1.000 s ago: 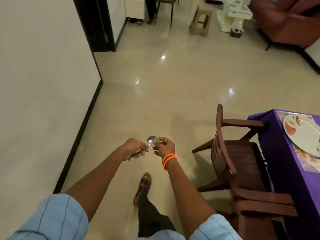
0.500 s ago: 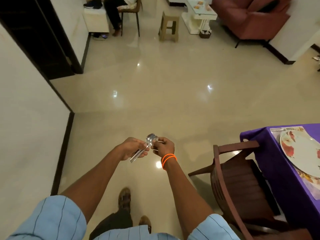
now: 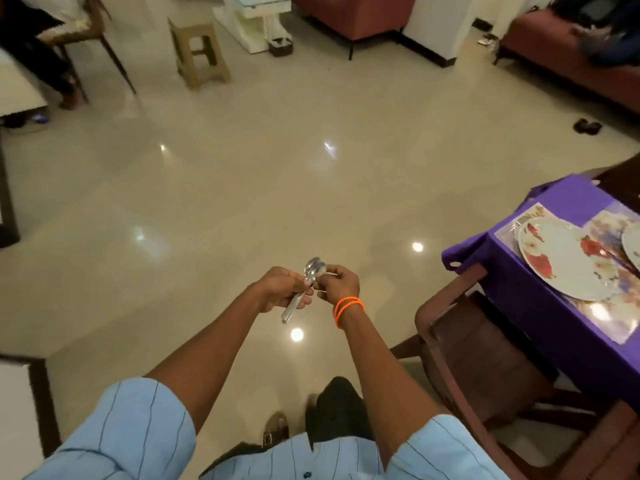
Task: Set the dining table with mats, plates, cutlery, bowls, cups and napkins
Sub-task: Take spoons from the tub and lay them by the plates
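- Both hands are up over the glossy floor (image 3: 242,174), fingers curled round a bunch of steel spoons (image 3: 309,278).
- The left hand (image 3: 282,289) grips the handles, which poke out below it; the right hand (image 3: 341,282), orange bands on its wrist, pinches near the bowls.
- Off to the right, a purple-clothed table (image 3: 526,306) carries a printed mat (image 3: 613,317) with a floral plate (image 3: 568,261) on it.
- A dark wooden chair (image 3: 467,348) sits tucked against that table.
- Far back, a beige stool (image 3: 201,53) stands.

Steel spoons (image 3: 313,271) — bunched, bowls up
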